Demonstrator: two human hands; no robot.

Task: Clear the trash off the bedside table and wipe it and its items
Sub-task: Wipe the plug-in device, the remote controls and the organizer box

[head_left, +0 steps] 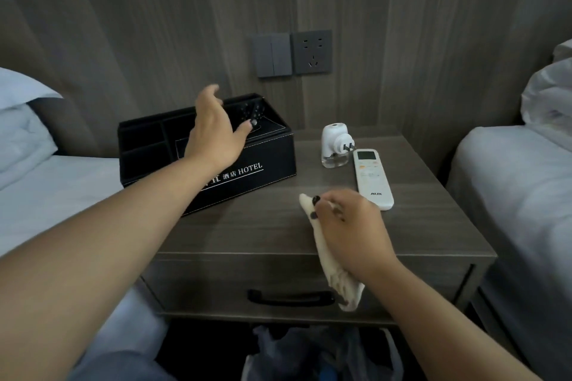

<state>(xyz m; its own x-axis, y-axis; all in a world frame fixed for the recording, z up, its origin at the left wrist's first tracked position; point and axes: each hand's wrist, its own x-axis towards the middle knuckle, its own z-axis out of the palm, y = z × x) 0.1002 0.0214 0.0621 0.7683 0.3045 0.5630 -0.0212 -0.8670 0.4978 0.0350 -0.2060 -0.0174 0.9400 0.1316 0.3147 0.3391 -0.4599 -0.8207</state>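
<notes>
Fingers (pixel 315 198) of the right hand (pixel 353 229) are curled round a crumpled white cloth (pixel 332 275), with dark nails showing at the tips. The hand presses the cloth down on the grey-brown wooden bedside table (pixel 433 226), likely so it can rub the top clean. The cloth is long and thin. One end points up toward the far left of the table, and the other end hangs over the front edge, in front of the drawer with the black handle (pixel 291 298).

The left hand (pixel 213 133) reaches out over the black leather hotel organiser box (pixel 247 170). Its fingers are loose and spread and hold nothing. The thumb tip sits near a dark remote (pixel 252 111) that leans in the back part of the box. It looks like the hand is going to lift that remote or steady the box, so it can be wiped too.

A long white air-conditioner remote (pixel 373 178) lies flat on the table, just beside the right hand. Its screen end points to the wall. A small white plug-in bottle (pixel 335 145) lies just behind it. A see-through plastic bag (pixel 325 353) waits on the floor under the table, probably for trash. No trash shows on the table top.
</notes>
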